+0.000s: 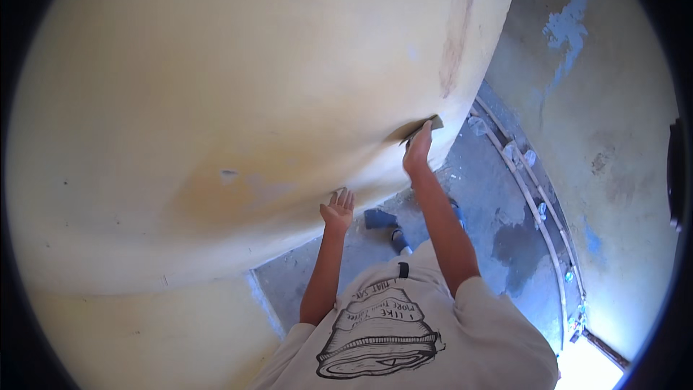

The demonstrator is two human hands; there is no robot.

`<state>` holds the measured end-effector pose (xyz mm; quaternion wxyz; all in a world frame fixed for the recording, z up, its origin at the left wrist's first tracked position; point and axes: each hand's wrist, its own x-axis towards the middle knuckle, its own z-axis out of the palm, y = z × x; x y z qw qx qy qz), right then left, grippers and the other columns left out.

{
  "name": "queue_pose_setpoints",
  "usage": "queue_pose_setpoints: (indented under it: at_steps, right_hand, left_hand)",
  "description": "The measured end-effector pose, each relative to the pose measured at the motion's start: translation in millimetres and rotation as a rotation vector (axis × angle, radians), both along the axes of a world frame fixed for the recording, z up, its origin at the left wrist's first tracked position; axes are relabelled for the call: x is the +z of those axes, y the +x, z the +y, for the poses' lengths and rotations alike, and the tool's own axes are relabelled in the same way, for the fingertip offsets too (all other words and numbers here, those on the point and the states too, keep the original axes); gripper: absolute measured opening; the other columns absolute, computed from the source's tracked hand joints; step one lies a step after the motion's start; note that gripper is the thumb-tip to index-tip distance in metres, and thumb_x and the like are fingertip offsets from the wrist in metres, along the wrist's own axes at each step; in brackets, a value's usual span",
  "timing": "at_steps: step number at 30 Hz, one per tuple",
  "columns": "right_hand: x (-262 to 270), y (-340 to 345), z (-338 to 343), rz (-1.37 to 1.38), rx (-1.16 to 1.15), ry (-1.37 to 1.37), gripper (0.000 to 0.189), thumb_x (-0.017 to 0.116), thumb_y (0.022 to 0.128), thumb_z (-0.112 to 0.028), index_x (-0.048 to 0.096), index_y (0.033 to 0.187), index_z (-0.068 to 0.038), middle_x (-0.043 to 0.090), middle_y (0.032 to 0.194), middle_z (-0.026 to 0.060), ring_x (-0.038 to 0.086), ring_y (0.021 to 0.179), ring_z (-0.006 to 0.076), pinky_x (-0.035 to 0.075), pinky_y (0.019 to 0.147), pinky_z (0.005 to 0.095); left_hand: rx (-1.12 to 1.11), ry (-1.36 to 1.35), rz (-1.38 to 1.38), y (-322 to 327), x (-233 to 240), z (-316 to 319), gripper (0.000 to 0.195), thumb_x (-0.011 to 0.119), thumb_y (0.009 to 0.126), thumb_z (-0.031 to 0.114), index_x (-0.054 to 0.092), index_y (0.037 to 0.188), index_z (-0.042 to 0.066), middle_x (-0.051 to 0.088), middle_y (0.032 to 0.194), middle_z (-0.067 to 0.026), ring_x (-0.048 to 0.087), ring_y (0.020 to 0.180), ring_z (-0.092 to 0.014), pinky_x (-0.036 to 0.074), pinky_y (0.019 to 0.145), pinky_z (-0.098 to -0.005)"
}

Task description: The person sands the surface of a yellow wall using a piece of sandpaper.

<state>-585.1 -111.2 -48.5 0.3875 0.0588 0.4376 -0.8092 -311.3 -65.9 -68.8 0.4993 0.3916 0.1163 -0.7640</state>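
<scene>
My right hand [418, 151] presses a folded piece of what looks like sandpaper [437, 122] against the yellowish painted wall [303, 65], close to its right-hand edge. Lower and to the left, my left hand [338, 211] is held up with its palm towards me and the thumb spread. Nothing shows in it, and the fingertips are at or very near the wall. Beside it the wall bears a darker yellow patch [216, 189] with a small dent [229, 173]. A reddish-brown streak [460, 32] runs down above my right hand.
Two long poles [520, 173] with clear plastic scraps lie along the floor's right side. Near them the concrete floor has a dark stain [517, 254]. A blue object [380, 219] lies by my feet at the wall's base. The opposite wall [622, 119] has peeled paint.
</scene>
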Motion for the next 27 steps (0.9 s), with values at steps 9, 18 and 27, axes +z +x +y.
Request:
queue_pose_setpoints:
  at_steps: [9,18,27]
  right_hand:
    - [51.2,16.1,24.2,-0.279,0.187,0.027,0.035,0.048,0.096,-0.050,0.052,0.119,-0.023,0.053,0.110,-0.0034,0.045,0.093,0.0138,0.037,0.082,0.0315]
    - [12.0,-57.9,23.4,-0.232,0.262,-0.088,0.044,0.045,0.098,-0.050,0.054,0.118,-0.013,0.061,0.107,0.0066,0.060,0.096,0.0222,0.046,0.089,0.0382]
    - [63.3,-47.2,133.3,0.962,1.027,0.191,0.045,0.059,0.092,-0.042,0.067,0.085,0.002,0.063,0.064,0.0163,0.059,0.056,0.0277,0.046,0.057,0.0378]
  left_hand:
    - [0.143,0.072,0.033,-21.0,-38.9,46.9,0.069,0.015,0.100,0.049,0.024,0.146,-0.002,0.038,0.145,-0.0234,0.040,0.132,-0.041,0.034,0.112,-0.0491]
    - [0.019,-0.364,0.095,-103.4,6.5,59.2,0.067,0.027,0.100,0.050,0.031,0.144,-0.001,0.034,0.149,-0.0188,0.036,0.136,-0.035,0.030,0.114,-0.0470]
    - [0.092,-0.701,0.216,-165.8,119.8,105.4,0.076,0.037,0.097,0.056,0.025,0.148,0.001,0.032,0.152,-0.0142,0.029,0.141,-0.029,0.023,0.116,-0.0422]
